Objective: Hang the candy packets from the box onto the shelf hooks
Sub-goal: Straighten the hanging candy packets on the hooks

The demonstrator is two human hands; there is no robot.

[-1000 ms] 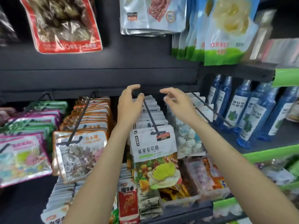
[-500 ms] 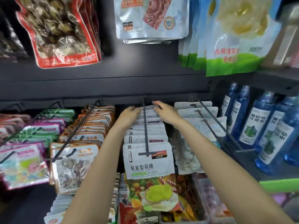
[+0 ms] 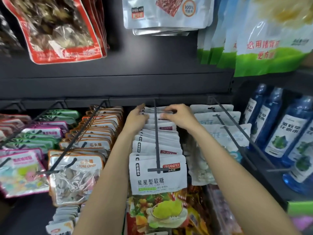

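A row of white star-gummy candy packets hangs on a long black shelf hook in the middle of the shelf. My left hand rests against the left edge of the rearmost packets, fingers fairly straight. My right hand is at their right side, fingers curled over the top edges of the back packets next to the hook. The box is not in view.
Stone-candy packets hang on the hook to the left, pink and green packets further left. White packets hang right, then blue bottles. Larger snack bags hang above a dark shelf panel.
Both hands dropped from just above the hook down onto the back of the packet row. The camera moved closer to the shelf.
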